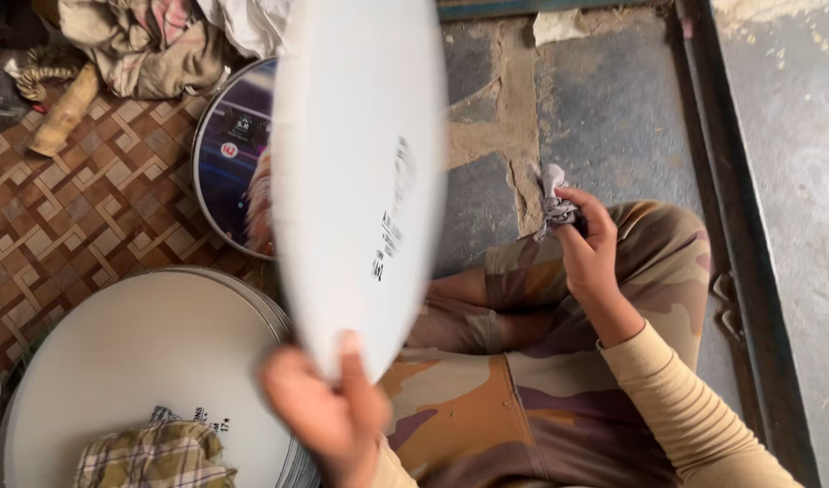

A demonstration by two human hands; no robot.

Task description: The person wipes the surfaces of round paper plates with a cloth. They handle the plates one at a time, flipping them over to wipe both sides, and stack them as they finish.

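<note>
While the left hand (329,417) pinches the white drumhead (356,172) at its lower rim, thumb on face, held edge-on over the lap, the right hand (588,248) is closed round a grey rag (553,203). Drumhead prob. light, thin, stiff at hoop w/ dentable film; best gripped by rim.

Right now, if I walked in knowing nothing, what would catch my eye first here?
Probably the big white round drumhead, blurred, held up at centre frame by the left hand gripping its lower edge. To its right, the right hand clutches a small crumpled grey cloth above the camouflage-trousered knee. At lower left a white-skinned drum lies flat with a checked cloth on it.
</note>
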